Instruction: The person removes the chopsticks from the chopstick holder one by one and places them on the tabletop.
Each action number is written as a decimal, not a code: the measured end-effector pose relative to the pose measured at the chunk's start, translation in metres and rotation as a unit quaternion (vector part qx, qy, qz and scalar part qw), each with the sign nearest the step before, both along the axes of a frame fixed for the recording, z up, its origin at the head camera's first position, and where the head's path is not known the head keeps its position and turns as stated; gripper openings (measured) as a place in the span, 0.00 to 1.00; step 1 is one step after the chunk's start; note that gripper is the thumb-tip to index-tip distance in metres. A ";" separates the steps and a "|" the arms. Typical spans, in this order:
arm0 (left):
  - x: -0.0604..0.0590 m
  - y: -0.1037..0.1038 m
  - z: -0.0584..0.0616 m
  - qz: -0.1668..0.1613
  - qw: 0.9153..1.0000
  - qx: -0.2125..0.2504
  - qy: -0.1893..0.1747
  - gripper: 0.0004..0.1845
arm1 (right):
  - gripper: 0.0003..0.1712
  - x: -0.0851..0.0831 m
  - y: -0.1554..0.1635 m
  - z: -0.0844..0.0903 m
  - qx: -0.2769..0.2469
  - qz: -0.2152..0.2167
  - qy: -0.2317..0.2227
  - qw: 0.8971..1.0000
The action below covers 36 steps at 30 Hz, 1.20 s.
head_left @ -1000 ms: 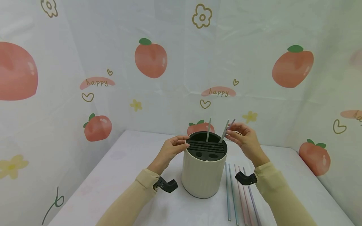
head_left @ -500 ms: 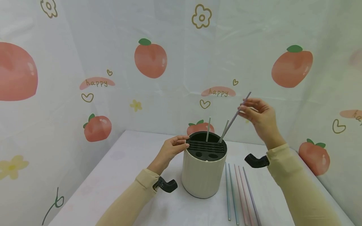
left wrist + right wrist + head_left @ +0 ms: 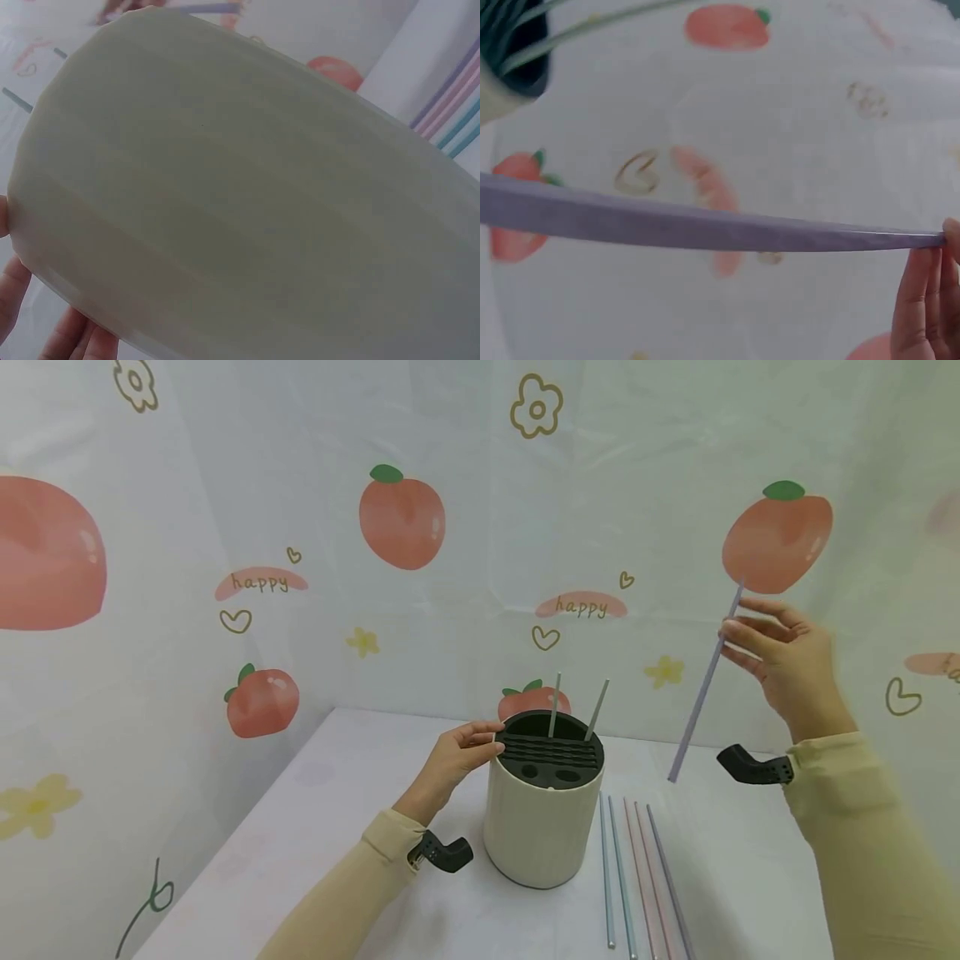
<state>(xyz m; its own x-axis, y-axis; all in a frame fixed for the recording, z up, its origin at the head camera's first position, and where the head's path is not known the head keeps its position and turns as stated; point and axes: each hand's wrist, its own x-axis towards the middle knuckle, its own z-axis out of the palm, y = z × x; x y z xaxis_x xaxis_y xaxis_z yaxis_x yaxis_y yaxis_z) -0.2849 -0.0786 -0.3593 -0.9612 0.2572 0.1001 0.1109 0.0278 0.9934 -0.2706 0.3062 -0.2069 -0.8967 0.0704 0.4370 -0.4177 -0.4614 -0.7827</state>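
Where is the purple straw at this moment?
In the head view the purple straw is in the air, right of the cream holder, pinched near its top by the right hand.

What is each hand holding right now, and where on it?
The right hand pinches a purple straw near its upper end. The left hand rests its fingers on the cream holder at the rim.
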 end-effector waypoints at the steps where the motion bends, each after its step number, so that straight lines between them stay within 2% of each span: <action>1: 0.000 0.000 0.000 0.000 1.000 0.000 0.000 0.21 | 0.18 -0.002 0.006 -0.010 0.016 0.000 -0.018 1.000; 5: -0.001 0.000 -0.001 -0.001 1.000 0.000 -0.001 0.21 | 0.17 -0.009 0.026 -0.056 0.107 -0.001 -0.090 0.990; 7: -0.001 -0.001 -0.002 -0.003 1.000 0.000 -0.001 0.21 | 0.16 -0.011 0.035 -0.082 0.142 0.011 -0.124 0.982; 9: -0.002 -0.001 -0.002 -0.002 1.000 0.000 -0.002 0.21 | 0.16 -0.011 0.041 -0.108 0.188 0.017 -0.156 0.970; 11: -0.003 -0.001 -0.002 -0.001 1.000 -0.002 -0.001 0.21 | 0.14 -0.011 0.045 -0.134 0.241 0.013 -0.186 0.952; 13: -0.002 -0.001 -0.002 0.000 1.000 -0.003 0.001 0.21 | 0.11 -0.009 0.045 -0.158 0.298 0.005 -0.214 0.930; 17: -0.001 0.000 -0.001 0.000 1.000 -0.005 -0.001 0.21 | 0.24 -0.002 0.043 -0.197 0.380 -0.012 -0.266 0.886; 19: -0.001 0.000 0.000 0.001 1.000 -0.007 -0.002 0.21 | 0.28 0.001 0.041 -0.211 0.398 -0.017 -0.290 0.870; 21: -0.002 0.000 -0.001 0.000 1.000 -0.008 -0.003 0.21 | 0.28 0.002 0.039 -0.222 0.405 -0.021 -0.308 0.860; 23: -0.002 0.000 -0.001 -0.001 1.000 -0.008 0.000 0.21 | 0.26 0.001 0.037 -0.229 0.407 -0.027 -0.322 0.854; 28: -0.002 0.000 -0.001 -0.002 1.000 -0.006 0.003 0.21 | 0.23 -0.001 0.033 -0.240 0.406 -0.031 -0.332 0.851; 36: 0.000 0.000 -0.001 -0.001 1.000 0.001 0.002 0.20 | 0.23 0.003 0.025 -0.244 0.402 -0.031 -0.341 0.849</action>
<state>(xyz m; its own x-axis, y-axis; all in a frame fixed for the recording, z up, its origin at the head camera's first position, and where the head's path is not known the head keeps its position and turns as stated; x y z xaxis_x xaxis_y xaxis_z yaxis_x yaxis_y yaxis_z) -0.2850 -0.0785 -0.3600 -0.9602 0.2592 0.1043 0.1149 0.0261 0.9930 -0.2671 0.3307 -0.4508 -0.9658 0.0510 -0.2544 0.2561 0.3433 -0.9036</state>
